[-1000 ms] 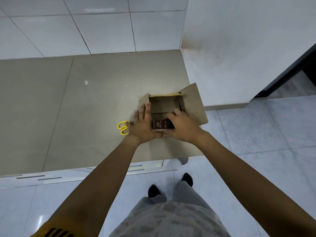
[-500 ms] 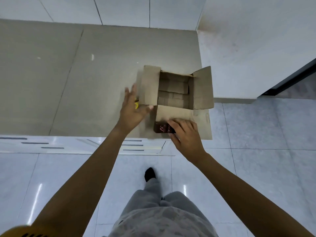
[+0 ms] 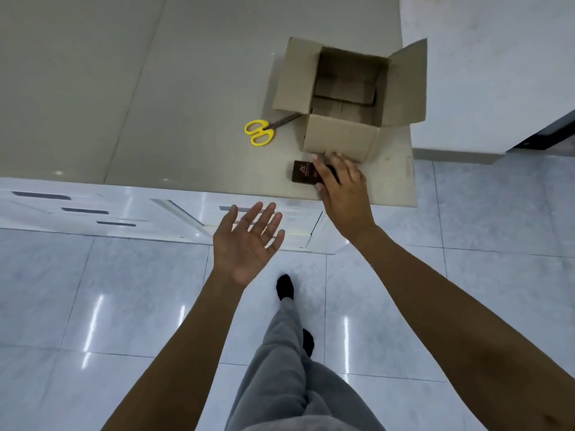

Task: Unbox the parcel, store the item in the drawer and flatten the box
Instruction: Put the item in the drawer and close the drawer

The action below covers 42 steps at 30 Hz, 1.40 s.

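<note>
— Stood where, the item [image 3: 304, 172]?

— Out of the box [image 3: 348, 98], flat on the counter [image 3: 140, 88], just in front of the box's near wall and close to the counter's front edge. Small, dark, some pale print on top; too fine to read.

— Held?

— Covered at one end by the right hand [image 3: 343, 188], fingers [image 3: 323, 169] laid over the top and partly curled. Clamped or only resting: could not tell. Nothing under it but the counter.

— And the left hand [image 3: 247, 244]?

— Empty, palm up, fingers [image 3: 264, 219] spread apart, hovering in front of the white cabinet, level with the slot handle of the nearest drawer [image 3: 267, 213]. Touching nothing.

— Box itself?

— Upright, flaps splayed, only bare cardboard seen inside. Scissors [image 3: 264, 130] beside it, blade tips tucked under the left flap.

— Step in hand, then?

— Judged as the turn from unboxing to storing: parcel opened and emptied, drawer shut, box not yet flattened.

— Needed next?

— Probably a firm pinch on the item across its short sides, and a hook of the free fingers into the handle slot to draw the drawer out. Enough opening for the item to go in flat. Care at the counter edge, so close to the item. Flattening afterwards, with the scissors well clear.
</note>
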Tool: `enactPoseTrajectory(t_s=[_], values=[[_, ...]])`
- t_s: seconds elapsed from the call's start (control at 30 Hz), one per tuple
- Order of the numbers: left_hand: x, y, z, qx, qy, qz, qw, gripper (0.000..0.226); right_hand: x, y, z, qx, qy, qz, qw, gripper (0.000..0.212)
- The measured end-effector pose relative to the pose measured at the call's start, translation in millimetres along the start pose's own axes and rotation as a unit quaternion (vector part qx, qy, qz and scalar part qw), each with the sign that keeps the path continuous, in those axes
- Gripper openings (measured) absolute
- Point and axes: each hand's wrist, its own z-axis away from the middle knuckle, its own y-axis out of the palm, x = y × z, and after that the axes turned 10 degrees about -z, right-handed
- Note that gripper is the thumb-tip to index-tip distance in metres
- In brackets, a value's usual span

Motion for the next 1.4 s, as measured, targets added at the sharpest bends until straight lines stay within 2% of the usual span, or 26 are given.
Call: enactPoseTrajectory(t_s=[0.07,0.13,0.27,0.4,0.6,0.8,0.97,1.17,1.33,1.4], values=[[16,-18,-4,-0.014,-0.016,0.06,0.998,0.048,-1,5,-2,-0.018,0.005,0.0,1.0,0.045],[31,-29,-12,-0.06,-0.032,0.104,0.992,0.054,-1,8,-3,-0.031,-0.002,-0.002,1.0,0.045],[44,-31,-41,-0.134,-0.039,0.146,0.979,0.072,-8,13,-4,-0.054,-0.04,0.003,0.998,0.043],[37,-22,-77,-0.145,-0.014,0.156,0.977,0.089,-15,21,-5,-0.092,-0.074,0.0,0.993,0.041],[19,-14,-118,-0.154,0.016,0.125,0.98,0.101,-24,29,-5,-0.132,-0.102,-0.002,0.986,0.04],[22,-26,-124,-0.179,0.029,0.107,0.978,0.103,-22,28,-5,-0.14,-0.097,-0.013,0.985,0.041],[28,-51,-116,-0.195,0.017,0.046,0.98,0.11,-22,31,-5,-0.141,-0.096,-0.006,0.985,0.041],[42,-65,-92,-0.221,-0.015,0.015,0.975,0.087,-15,28,-3,-0.141,-0.06,0.022,0.988,0.041],[53,-86,-76,-0.231,-0.045,-0.005,0.972,0.086,4,32,-2,-0.166,0.008,0.001,0.986,0.043],[57,-95,-70,-0.226,-0.054,-0.001,0.973,0.086,20,42,2,-0.167,-0.043,-0.048,0.984,0.042]])
